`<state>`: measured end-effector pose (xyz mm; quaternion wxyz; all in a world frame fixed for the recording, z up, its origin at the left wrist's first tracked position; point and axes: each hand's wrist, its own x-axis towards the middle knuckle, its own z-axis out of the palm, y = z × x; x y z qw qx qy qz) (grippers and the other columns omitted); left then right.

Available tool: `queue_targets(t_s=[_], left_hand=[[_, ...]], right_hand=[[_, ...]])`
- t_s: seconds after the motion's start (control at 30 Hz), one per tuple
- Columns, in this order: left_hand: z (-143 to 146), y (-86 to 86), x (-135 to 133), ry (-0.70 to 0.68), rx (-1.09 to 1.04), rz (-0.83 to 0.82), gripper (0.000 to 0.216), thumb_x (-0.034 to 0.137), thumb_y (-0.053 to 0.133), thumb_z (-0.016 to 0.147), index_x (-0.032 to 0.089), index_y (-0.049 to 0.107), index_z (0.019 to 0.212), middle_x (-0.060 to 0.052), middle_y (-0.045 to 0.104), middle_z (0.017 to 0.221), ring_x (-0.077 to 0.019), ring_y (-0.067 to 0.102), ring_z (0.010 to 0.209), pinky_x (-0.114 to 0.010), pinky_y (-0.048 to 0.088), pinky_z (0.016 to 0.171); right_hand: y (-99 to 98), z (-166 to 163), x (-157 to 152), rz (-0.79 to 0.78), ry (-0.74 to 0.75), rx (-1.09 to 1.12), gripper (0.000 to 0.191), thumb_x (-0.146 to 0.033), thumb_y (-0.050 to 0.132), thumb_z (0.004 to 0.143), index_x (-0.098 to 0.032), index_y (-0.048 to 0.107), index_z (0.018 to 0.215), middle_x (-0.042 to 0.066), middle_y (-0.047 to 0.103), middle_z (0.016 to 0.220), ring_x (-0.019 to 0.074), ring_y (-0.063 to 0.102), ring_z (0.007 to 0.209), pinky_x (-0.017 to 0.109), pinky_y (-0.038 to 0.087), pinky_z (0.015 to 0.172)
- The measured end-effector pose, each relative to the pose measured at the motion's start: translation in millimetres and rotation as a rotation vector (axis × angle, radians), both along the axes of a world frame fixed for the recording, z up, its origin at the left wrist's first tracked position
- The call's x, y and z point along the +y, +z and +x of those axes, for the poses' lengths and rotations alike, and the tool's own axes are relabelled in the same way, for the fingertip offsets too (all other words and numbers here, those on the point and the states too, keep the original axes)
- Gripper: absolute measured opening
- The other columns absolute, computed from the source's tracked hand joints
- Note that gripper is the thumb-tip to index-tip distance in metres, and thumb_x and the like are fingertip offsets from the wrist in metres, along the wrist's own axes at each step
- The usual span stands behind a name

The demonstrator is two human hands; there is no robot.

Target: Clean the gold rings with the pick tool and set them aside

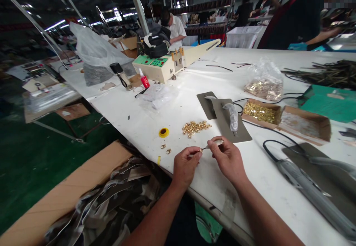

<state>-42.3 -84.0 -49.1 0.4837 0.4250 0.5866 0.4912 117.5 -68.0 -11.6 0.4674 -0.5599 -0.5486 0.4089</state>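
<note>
we count two gold fittings (168, 151), one gold pile (192, 128), one pale-handled tool (218, 142) held in our right hand (227, 158); our left hand (185, 166) pinches one gold piece (200, 150), tiny and shiny, above the table (144, 127).

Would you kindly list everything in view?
table: one, white, centre
metal pile: one, gold, centre
loose pieces: two, gold, left of pile
disc: one, yellow, left of pile
boards: several, grey, right of pile
small boxes: two, brown, right
green box: one, green, far right
handheld tool: one, grey, near right
machine: one, cream, far side
item: one, black, on machine
bottle: one, red, before machine
flask: one, black-topped, left of bottle
plastic bags: at least three, clear, on table
strips: many, dark, far right
carton: one, brown, lower left
bin: one, white, background
people: several, variously dressed, background
left hand: one, bare, holding gold piece
right hand: one, bare, holding pale tool
</note>
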Motion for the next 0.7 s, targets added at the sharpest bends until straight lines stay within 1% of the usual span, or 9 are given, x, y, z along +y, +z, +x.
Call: queue_targets(t_s=[0.13,0.23,0.3,0.37,0.43,0.5,0.57,0.63,0.7], left_hand=[[2,5.7,-2,-0.004,0.025,-0.005,0.021,0.034,0.078,0.074,0.021,0.081,0.090,-0.002,0.075,0.077,-0.0133,0.062,0.061,-0.026,0.054,0.062],[2,9.0,-1,-0.014,0.018,-0.007,0.020,0.033,0.079,0.072,0.021,0.081,0.089,-0.002,0.076,0.075,-0.0131,0.062,0.060,-0.026,0.053,0.061],[-1,9.9,1,-0.021,-0.001,-0.010,0.022,0.033,0.079,0.071,0.020,0.081,0.089,-0.003,0.077,0.076,-0.0125,0.061,0.058,-0.025,0.053,0.060],[-3,9.4,2,-0.022,-0.023,-0.010,0.025,0.034,0.079,0.071,0.019,0.081,0.091,-0.004,0.078,0.078,-0.0123,0.062,0.058,-0.025,0.054,0.059],[-5,7.9,2,-0.018,-0.033,-0.003,0.028,0.036,0.078,0.073,0.018,0.080,0.094,-0.005,0.078,0.080,-0.0132,0.064,0.061,-0.025,0.055,0.059],[-5,6.3,0,-0.011,-0.022,0.011,0.030,0.038,0.077,0.074,0.017,0.080,0.095,-0.007,0.079,0.082,-0.0146,0.067,0.064,-0.026,0.056,0.060],[-4,5.5,-5,0.001,0.020,0.030,0.030,0.039,0.076,0.076,0.017,0.080,0.096,-0.007,0.079,0.082,-0.0151,0.067,0.064,-0.027,0.057,0.061],[-4,6.2,-10,0.022,0.096,0.056,0.029,0.039,0.074,0.079,0.018,0.080,0.097,-0.006,0.079,0.081,-0.0152,0.067,0.063,-0.028,0.057,0.063],[-8,8.1,-15,0.043,0.202,0.097,0.024,0.038,0.073,0.081,0.021,0.081,0.097,-0.004,0.079,0.082,-0.0159,0.068,0.067,-0.029,0.056,0.067]], right_hand=[[-1.1,0,1,0.030,0.001,-0.061,0.039,-0.059,0.065,0.090,-0.021,0.066,0.081,-0.002,0.056,0.058,0.0156,0.051,0.056,0.028,0.041,0.057],[-1.7,2,2,0.051,0.042,-0.055,0.038,-0.059,0.065,0.091,-0.021,0.067,0.083,-0.002,0.058,0.062,0.0159,0.053,0.058,0.028,0.042,0.059],[-1.6,5,3,0.045,0.111,0.017,0.037,-0.059,0.061,0.093,-0.022,0.066,0.090,0.000,0.063,0.072,0.0168,0.056,0.064,0.029,0.044,0.062],[-0.9,8,4,0.004,0.183,0.112,0.038,-0.058,0.058,0.095,-0.022,0.066,0.101,0.001,0.065,0.079,0.0180,0.059,0.069,0.029,0.048,0.065],[0.3,11,5,-0.041,0.222,0.158,0.039,-0.059,0.058,0.095,-0.023,0.066,0.108,0.001,0.065,0.078,0.0188,0.061,0.071,0.030,0.049,0.066],[1.3,12,5,-0.065,0.208,0.120,0.040,-0.060,0.059,0.094,-0.022,0.068,0.101,0.001,0.065,0.071,0.0189,0.061,0.068,0.029,0.048,0.064],[1.4,12,4,-0.082,0.144,0.037,0.043,-0.063,0.061,0.091,-0.021,0.067,0.084,0.001,0.063,0.062,0.0176,0.057,0.060,0.028,0.043,0.058],[0.5,11,3,-0.097,0.089,-0.040,0.050,-0.067,0.063,0.088,-0.021,0.063,0.070,0.000,0.060,0.054,0.0158,0.052,0.051,0.028,0.039,0.053],[-0.6,9,2,-0.096,0.082,-0.076,0.054,-0.069,0.064,0.086,-0.021,0.058,0.062,0.000,0.058,0.050,0.0151,0.050,0.047,0.028,0.038,0.051]])
